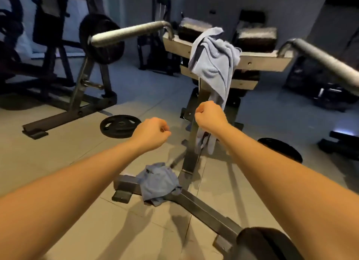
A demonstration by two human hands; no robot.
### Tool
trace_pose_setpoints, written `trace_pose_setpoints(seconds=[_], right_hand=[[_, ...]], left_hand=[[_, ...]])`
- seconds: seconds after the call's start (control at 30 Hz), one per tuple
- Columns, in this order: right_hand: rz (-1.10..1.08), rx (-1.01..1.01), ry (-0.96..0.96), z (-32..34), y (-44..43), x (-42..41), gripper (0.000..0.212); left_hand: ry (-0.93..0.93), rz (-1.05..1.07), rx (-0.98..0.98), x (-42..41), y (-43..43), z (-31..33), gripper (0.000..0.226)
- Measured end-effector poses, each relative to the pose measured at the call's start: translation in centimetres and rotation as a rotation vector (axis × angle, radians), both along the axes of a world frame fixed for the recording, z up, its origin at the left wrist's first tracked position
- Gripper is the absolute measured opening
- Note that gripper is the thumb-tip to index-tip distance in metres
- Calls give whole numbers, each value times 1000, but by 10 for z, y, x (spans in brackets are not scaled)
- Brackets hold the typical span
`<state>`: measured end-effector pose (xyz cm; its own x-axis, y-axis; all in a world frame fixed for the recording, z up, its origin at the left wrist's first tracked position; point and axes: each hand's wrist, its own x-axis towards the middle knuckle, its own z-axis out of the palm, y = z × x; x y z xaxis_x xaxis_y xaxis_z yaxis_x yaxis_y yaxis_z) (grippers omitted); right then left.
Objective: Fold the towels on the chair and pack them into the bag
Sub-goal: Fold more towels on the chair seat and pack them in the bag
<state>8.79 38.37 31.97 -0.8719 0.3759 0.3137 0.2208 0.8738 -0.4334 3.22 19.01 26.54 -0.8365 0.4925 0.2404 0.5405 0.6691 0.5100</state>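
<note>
A pale blue towel [213,61] hangs rumpled over the top crossbar of a gym machine's frame [191,143], its long end trailing down beside the upright post. A strip of similar pale cloth shows lower on the post, near the floor [58,143]. A darker blue towel [158,182] lies crumpled in a heap over the frame's base bar, spilling onto the floor.

The right hand [210,115] covers part of the hanging towel [213,59], and the bottom edge crops the black pad [266,244].
</note>
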Motion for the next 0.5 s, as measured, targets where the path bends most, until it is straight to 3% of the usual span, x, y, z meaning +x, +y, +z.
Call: trace_pose_setpoints(seconds=[0.2, 0.3, 0.4, 0.5], right_hand=[[-172, 57, 220, 69, 76, -22, 12], [-216, 19, 328, 92, 109, -45, 37], [-157, -232, 369, 104, 126, -72, 55], [-156, -494, 451, 108, 134, -92, 43]], left_hand=[[-9, -54, 165, -31, 86, 63, 29], [-170, -15, 376, -50, 128, 89, 31], [-411, 54, 655, -64, 162, 114, 34], [-662, 116, 942, -74, 188, 132, 63]])
